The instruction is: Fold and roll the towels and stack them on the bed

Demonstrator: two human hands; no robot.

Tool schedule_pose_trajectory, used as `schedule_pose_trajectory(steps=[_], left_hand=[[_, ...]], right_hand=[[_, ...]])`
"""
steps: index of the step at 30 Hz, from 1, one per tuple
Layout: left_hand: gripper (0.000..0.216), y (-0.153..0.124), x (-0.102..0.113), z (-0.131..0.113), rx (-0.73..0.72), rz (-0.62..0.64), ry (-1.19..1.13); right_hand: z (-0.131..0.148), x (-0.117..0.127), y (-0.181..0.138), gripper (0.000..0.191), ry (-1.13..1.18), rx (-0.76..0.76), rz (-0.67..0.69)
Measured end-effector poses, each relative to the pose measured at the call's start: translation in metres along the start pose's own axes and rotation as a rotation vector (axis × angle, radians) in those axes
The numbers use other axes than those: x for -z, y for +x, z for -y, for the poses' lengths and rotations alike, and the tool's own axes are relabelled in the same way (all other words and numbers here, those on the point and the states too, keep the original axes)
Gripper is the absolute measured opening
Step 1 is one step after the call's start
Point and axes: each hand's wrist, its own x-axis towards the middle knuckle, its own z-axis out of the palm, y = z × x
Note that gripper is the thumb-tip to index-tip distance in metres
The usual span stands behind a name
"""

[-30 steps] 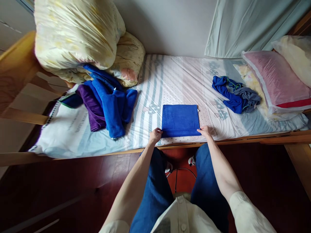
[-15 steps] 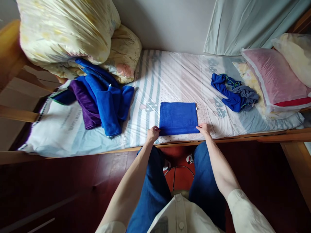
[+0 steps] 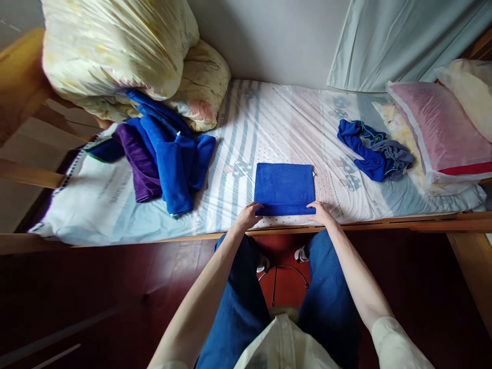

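A blue towel [image 3: 285, 183], folded into a flat rectangle, lies on the bed near its front edge. A narrow folded strip runs along its near side. My left hand [image 3: 249, 215] holds the near left corner, fingers on top and thumb at the front edge. At the near right corner my right hand [image 3: 321, 212] grips the strip in the same way. Parts of both thumbs are hard to make out.
Blue towels [image 3: 169, 164] and a purple towel [image 3: 139, 166] lie heaped on the left, below a stuffed yellowish bag [image 3: 119, 46]. Crumpled blue and grey clothes [image 3: 374, 154] lie right, beside a pink pillow [image 3: 442, 128]. A wooden rail [image 3: 400, 222] edges the bed.
Both hands have shifted slightly inward along the towel's near edge, with fingers now laid over the folded strip. The towel keeps its place on the sheet; the view has shifted a little.
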Motion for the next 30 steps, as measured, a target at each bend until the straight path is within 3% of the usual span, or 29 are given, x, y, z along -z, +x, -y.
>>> schedule_pose_trajectory(steps=[6,10,16,21,30], left_hand=[[0.059,0.003,-0.008,-0.005,-0.069,0.017,0.349],[0.059,0.009,-0.011,-0.009,-0.101,0.013,0.418],[0.045,0.015,-0.004,-0.002,0.121,-0.112,0.073],[0.034,0.017,0.008,0.003,0.274,-0.169,-0.168],[0.03,0.025,0.01,-0.001,0.3,-0.216,-0.267]], right_hand=[[0.003,-0.001,0.004,0.052,-0.156,0.007,0.009],[0.005,-0.006,0.009,0.05,-0.222,0.055,-0.035],[0.005,-0.004,0.018,0.028,0.075,-0.103,-0.151],[-0.007,0.002,0.021,0.025,0.192,-0.18,-0.189],[-0.015,0.0,0.027,0.027,0.268,-0.21,-0.204]])
